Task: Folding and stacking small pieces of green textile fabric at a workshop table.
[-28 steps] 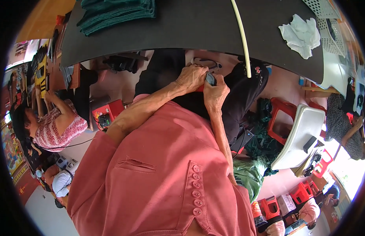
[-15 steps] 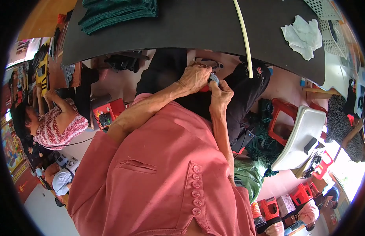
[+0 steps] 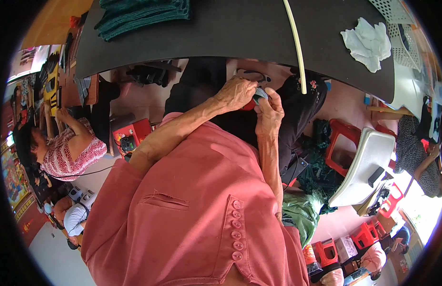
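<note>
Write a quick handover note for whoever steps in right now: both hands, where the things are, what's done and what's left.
Left hand: closed around a small red-and-grey object, held in the lap below the black table edge.
Right hand: fingers on the same object from the other side.
Nearby: folded green cloth, white rod and crumpled white cloth lie on the table, untouched.
Done: object in hand.
Left: whatever is being worked on it; what the object is cannot be told.

We see folded green cloth (image 3: pixel 144 14) on the black table (image 3: pixel 221 33), a white rag (image 3: pixel 368 42) opposite, red stools (image 3: pixel 342 145) below it.
</note>
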Demonstrator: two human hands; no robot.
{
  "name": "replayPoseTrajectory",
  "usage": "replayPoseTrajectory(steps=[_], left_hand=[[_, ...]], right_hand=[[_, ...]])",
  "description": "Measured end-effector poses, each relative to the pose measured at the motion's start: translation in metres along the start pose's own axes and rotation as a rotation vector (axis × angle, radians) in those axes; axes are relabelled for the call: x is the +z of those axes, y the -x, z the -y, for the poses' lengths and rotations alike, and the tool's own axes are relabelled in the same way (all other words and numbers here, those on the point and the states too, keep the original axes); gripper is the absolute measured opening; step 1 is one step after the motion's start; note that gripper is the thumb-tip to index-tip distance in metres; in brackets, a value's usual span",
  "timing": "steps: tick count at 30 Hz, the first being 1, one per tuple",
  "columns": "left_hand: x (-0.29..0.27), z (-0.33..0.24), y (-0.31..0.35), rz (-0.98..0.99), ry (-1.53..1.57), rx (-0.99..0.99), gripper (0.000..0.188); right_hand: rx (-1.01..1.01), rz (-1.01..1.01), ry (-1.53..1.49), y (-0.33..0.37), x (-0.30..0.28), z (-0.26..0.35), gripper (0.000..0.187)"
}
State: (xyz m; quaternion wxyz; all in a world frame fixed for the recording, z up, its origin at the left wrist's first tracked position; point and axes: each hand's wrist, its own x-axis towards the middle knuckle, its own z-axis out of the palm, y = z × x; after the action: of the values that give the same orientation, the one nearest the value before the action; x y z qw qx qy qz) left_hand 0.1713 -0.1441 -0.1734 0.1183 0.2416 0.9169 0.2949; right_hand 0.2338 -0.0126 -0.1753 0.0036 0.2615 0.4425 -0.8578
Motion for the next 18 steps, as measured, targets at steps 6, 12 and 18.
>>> replayPoseTrajectory(steps=[6, 12, 18], left_hand=[[-0.001, -0.001, -0.002, 0.045, -0.062, 0.130, 0.016], [0.002, 0.000, 0.004, -0.108, -0.023, 0.013, 0.012], [-0.001, 0.003, 0.007, -0.035, -0.134, -0.002, 0.015]], right_hand=[[0.099, -0.022, -0.155, -0.002, -0.003, -0.007, 0.023], [-0.011, 0.017, 0.023, -0.004, -0.001, -0.012, 0.023], [-0.008, 0.041, 0.083, -0.007, 0.001, -0.012, 0.017]])
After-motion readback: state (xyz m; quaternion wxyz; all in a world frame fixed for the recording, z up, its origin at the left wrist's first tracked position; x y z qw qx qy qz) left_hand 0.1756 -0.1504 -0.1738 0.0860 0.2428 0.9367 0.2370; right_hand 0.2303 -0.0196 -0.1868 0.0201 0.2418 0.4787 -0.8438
